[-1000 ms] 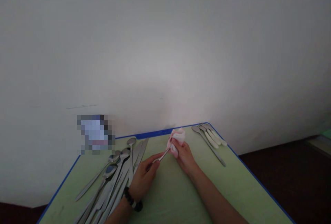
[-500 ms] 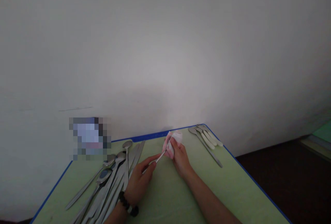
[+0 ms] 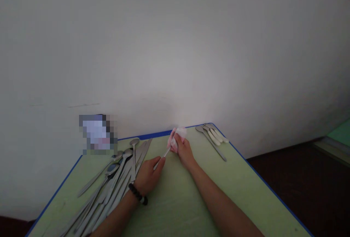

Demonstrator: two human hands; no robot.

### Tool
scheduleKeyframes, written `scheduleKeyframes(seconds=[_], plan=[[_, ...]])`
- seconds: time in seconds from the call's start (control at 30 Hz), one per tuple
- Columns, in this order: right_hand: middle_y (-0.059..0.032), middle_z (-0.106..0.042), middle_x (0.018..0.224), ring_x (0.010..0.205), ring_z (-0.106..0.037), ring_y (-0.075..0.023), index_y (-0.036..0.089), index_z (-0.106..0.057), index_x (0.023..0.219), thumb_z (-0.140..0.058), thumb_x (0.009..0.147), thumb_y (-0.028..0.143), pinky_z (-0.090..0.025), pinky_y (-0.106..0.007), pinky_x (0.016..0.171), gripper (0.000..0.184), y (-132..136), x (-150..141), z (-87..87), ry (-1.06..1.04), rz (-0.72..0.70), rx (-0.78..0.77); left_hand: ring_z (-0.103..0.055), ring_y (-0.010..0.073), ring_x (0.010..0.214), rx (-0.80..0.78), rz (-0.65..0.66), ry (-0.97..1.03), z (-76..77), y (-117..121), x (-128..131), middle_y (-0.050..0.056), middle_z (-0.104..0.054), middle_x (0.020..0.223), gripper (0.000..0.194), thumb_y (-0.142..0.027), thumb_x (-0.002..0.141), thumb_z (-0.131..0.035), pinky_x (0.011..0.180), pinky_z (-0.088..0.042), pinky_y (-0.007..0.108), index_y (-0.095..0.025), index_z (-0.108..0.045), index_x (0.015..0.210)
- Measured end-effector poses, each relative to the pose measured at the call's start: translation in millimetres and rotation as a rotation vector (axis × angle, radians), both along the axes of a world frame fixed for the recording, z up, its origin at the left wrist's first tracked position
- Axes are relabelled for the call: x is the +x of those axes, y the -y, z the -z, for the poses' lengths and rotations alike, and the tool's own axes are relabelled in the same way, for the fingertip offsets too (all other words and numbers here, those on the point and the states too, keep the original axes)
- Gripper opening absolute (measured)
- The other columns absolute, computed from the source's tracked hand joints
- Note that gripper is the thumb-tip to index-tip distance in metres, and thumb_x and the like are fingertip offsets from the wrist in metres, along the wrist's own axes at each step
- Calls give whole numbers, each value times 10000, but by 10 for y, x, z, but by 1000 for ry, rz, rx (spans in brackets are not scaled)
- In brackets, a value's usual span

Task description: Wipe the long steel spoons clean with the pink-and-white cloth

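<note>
My left hand, with a dark beaded bracelet at its wrist, is closed on the thin handle of a metal piece of cutlery. The far end of that piece is hidden inside a pink and white cloth, so its kind does not show. My right hand grips the cloth around it, thumb on top. Beside my left hand lies a pile of metal cutlery: several spoons and long knives, partly covered by my forearm.
On the far right of the green table lie a long metal spoon and several white-handled forks. A blurred, screen-like object leans at the back left. A pale wall rises right behind the table's blue edge.
The whole view has shifted, so the table sits higher in the picture. My left fingers have curled further round the handle. Both hands keep their hold.
</note>
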State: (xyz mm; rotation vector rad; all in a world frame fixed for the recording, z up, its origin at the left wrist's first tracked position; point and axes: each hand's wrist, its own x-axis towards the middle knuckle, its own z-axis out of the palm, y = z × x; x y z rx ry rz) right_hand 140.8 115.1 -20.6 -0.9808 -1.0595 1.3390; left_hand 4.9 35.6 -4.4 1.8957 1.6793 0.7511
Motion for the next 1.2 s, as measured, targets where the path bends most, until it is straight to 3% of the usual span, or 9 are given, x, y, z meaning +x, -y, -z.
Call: scheduleKeyframes(seconds=[0.2,0.43,0.67,0.9,1.2], plan=[[15,-483,397,357,-400,-101,193,-505,512,-459,739,578,-280,-236,391,449,-24,-19,-25,254,-54,71,-560,189,595,-19,-6,-346,-50,11,-17,50,-609,598,444,-428,882,-299,581,-323,265,-180,-586,653],[6,-481,352,308,-410,-105,193,-516,463,-439,758,579,-270,-241,378,491,-106,-45,-55,382,-37,135,-638,273,728,-32,-62,-608,-75,-79,94,145,-689,803,403,-377,874,-308,655,-404,349,-154,-640,824],[-14,-495,370,340,-459,-124,186,-527,484,-363,809,562,-326,-246,411,524,-183,-37,-80,501,-34,130,-645,277,762,-12,-92,-671,-85,-204,109,121,-699,836,407,-381,874,-298,659,-426,361,-165,-641,846],[-53,-567,448,492,-555,-134,146,-595,552,-285,874,510,-368,-217,516,577,-288,-26,-67,875,-29,276,-612,238,916,20,-153,-682,-71,-387,97,83,-669,980,375,-358,886,-286,722,-436,332,-190,-621,901],[-121,-660,647,635,-587,-156,106,-657,659,-323,880,485,-331,-227,552,551,-509,11,-54,987,15,362,-632,258,863,-1,-198,-706,-60,-587,108,100,-685,942,386,-366,866,-305,710,-447,353,-185,-645,877]])
